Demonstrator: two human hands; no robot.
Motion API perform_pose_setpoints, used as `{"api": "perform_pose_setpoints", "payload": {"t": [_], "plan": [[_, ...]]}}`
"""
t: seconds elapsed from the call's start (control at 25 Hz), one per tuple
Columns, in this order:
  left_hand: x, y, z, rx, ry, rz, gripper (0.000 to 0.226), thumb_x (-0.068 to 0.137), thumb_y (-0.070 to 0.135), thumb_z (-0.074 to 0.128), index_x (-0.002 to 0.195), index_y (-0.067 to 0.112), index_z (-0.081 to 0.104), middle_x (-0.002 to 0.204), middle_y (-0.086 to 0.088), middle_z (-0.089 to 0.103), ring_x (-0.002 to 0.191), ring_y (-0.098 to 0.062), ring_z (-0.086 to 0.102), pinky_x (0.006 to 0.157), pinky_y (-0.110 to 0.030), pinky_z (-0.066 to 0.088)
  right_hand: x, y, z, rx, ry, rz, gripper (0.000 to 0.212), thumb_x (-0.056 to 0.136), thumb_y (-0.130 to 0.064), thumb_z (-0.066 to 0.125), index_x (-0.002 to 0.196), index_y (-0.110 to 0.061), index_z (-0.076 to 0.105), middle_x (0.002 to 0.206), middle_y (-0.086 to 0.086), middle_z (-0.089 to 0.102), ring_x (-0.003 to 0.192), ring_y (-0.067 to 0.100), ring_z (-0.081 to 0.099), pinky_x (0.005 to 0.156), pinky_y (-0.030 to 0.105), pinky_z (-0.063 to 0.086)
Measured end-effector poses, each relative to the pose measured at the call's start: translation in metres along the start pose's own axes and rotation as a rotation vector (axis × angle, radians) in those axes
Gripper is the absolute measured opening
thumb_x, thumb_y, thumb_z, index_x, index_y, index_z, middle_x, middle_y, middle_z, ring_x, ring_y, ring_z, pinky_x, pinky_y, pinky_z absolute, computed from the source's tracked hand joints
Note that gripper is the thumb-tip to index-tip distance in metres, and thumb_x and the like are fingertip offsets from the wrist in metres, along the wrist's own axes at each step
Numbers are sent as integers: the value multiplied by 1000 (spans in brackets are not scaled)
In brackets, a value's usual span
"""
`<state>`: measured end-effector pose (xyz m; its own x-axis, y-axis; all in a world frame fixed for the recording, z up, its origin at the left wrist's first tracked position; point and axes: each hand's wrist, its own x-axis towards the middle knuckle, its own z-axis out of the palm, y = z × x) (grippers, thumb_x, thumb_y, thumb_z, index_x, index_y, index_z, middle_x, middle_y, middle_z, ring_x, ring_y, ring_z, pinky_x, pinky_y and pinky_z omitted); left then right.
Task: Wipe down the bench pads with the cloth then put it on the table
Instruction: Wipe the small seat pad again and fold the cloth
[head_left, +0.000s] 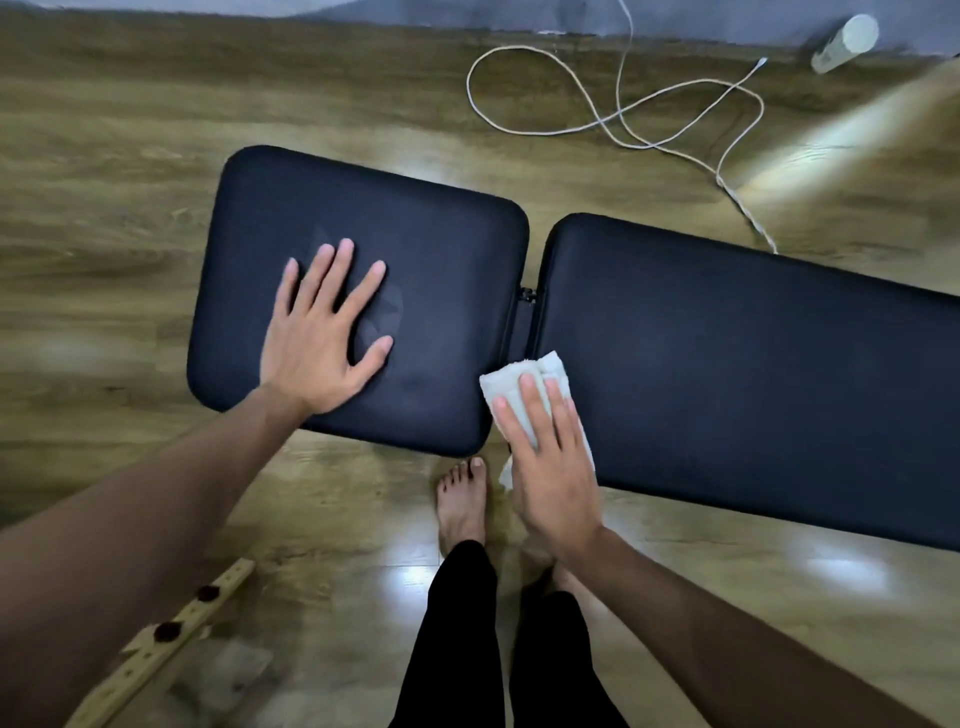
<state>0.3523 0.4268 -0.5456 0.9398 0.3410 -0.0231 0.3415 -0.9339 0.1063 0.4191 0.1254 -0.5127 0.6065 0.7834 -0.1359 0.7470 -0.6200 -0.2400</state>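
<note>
Two black bench pads lie end to end across the view. The shorter seat pad (441, 291) is on the left and the long back pad (753, 374) runs off the right edge. My left hand (322, 343) rests flat on the seat pad with its fingers spread. My right hand (545, 457) presses a folded white cloth (524, 382) onto the near left corner of the long pad, right beside the gap between the pads. Part of the cloth hangs over the pad's edge under my palm.
A wooden floor (130, 156) surrounds the bench. A white cable (613, 117) loops on the floor behind it, near a pale cylinder (844, 44) at the back right. A wooden slat with holes (171, 634) lies at the lower left. My bare feet (462, 504) stand close to the bench.
</note>
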Motion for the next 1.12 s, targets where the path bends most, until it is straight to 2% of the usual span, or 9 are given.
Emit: {"api": "perform_pose_setpoints", "payload": {"t": [0.2, 0.4, 0.56, 0.72, 0.88, 1.04, 1.12], "plan": [[-1, -4, 11, 5, 29, 16, 77, 91, 61, 39, 160, 33, 17, 169, -4, 9, 156, -24, 11, 126, -48, 8, 105, -1, -6, 106, 52, -71, 61, 91, -4, 44, 151, -11, 31, 160, 19, 21, 148, 41, 14, 119, 50, 24], [-1, -4, 9, 12, 19, 20, 78, 91, 61, 39, 160, 33, 16, 169, -5, 10, 156, -24, 11, 125, -50, 10, 208, 13, -23, 112, 16, 23, 62, 93, -5, 38, 153, -17, 24, 163, 15, 13, 149, 39, 8, 122, 47, 15], [0, -4, 8, 20, 7, 18, 78, 91, 61, 38, 160, 33, 14, 169, -5, 9, 156, -23, 10, 125, -50, 10, 184, -1, -23, 63, 21, 9, 69, 90, -5, 41, 154, -19, 20, 164, 13, 8, 150, 37, 3, 123, 49, 11], [0, -6, 11, 40, 5, 20, 78, 91, 60, 36, 161, 32, 13, 169, -6, 10, 156, -23, 8, 125, -50, 9, 111, -38, -9, 81, 29, -49, 68, 89, -6, 45, 153, -17, 25, 162, 14, 14, 150, 39, 7, 120, 51, 19], [-1, -4, 8, 39, 14, 16, 77, 92, 58, 37, 161, 31, 15, 169, -7, 12, 156, -24, 10, 125, -50, 11, 61, -68, 3, 70, -45, -38, 75, 82, -4, 52, 152, -18, 29, 162, 13, 17, 149, 39, 10, 120, 53, 21], [0, -3, 8, 10, 5, 21, 77, 91, 58, 38, 160, 31, 17, 169, -6, 12, 156, -23, 10, 125, -50, 11, 86, -51, -2, 57, -88, -109, 66, 90, -8, 34, 154, -19, 23, 163, 13, 12, 150, 37, 5, 120, 51, 18], [1, -4, 7, 5, -3, 17, 78, 90, 59, 39, 160, 31, 17, 169, -6, 12, 156, -23, 10, 124, -51, 12, 118, -40, -7, 82, -47, -79, 64, 91, -9, 35, 154, -18, 24, 163, 13, 12, 151, 36, 6, 120, 50, 19]]}}
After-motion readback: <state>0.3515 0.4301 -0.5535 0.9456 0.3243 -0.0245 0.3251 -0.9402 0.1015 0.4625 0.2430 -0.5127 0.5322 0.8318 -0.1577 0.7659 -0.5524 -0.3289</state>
